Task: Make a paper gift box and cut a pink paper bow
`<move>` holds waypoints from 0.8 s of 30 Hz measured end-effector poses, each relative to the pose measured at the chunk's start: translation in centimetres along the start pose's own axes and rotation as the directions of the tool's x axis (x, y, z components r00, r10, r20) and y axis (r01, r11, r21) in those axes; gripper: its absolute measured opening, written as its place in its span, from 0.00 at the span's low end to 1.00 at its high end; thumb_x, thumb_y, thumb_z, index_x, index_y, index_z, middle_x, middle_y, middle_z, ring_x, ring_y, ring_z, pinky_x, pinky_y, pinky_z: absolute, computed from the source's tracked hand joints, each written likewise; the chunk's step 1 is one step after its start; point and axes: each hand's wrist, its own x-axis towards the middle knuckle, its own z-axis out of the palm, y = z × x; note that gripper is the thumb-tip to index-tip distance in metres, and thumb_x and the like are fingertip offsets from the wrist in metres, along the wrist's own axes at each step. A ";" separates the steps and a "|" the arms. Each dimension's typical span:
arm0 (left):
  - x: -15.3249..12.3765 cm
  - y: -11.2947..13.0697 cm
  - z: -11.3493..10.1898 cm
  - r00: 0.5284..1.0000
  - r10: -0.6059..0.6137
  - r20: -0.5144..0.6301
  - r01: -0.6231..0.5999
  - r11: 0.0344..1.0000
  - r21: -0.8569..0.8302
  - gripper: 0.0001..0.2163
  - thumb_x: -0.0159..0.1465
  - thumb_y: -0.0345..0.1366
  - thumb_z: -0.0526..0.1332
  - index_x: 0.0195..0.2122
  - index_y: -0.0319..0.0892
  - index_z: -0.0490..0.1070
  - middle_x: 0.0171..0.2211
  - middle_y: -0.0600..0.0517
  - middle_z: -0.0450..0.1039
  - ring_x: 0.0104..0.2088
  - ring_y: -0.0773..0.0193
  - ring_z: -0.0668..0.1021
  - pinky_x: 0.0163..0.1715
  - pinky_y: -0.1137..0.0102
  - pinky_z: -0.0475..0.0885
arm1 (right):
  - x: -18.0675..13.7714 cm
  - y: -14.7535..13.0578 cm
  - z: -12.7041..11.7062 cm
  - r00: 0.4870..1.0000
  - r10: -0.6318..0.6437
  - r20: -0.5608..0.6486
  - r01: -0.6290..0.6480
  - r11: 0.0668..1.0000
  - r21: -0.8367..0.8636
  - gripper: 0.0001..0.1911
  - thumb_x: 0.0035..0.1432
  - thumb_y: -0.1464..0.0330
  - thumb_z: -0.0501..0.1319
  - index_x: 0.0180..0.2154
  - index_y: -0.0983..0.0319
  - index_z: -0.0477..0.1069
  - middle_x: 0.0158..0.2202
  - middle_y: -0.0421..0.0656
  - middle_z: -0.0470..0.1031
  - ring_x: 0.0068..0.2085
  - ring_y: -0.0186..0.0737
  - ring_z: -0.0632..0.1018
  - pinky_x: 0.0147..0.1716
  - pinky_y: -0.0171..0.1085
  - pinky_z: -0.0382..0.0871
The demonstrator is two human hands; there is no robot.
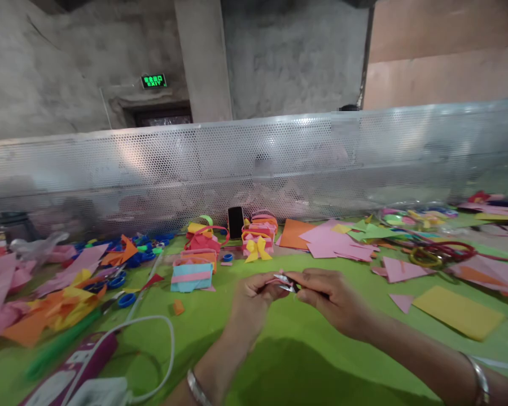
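Note:
Just above the green tabletop, my left hand (254, 293) pinches a small pink piece, probably paper, partly hidden by my fingers. My right hand (332, 296) is closed around the dark handle of a pair of scissors (287, 283). Their short silver blades are parted and meet the pink piece between my two hands. Most of the handle is covered by my right fingers. Beyond my hands stands a small pink paper bag (267, 237) with a yellow bow (258, 249). Further left is a blue folded paper piece (191, 278) with a pink strip.
Pink sheets (330, 239) and a yellow sheet (459, 312) lie on the right. Paper scraps, blue-handled scissors (127, 299) and a power strip (74, 366) with a white cable crowd the left. A phone (236, 223) leans near the perforated metal screen (220, 158).

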 end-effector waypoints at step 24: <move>0.3 0.5 -0.3 0.997 0.052 -0.050 -0.040 0.975 0.218 0.06 0.48 0.29 0.64 0.26 0.43 0.79 0.25 0.52 0.79 0.26 0.64 0.77 0.31 0.71 0.72 | 0.1 0.4 -0.5 0.998 0.020 0.059 -0.014 0.995 -0.101 0.15 0.61 0.66 0.51 0.37 0.62 0.76 0.21 0.40 0.67 0.24 0.33 0.67 0.24 0.32 0.59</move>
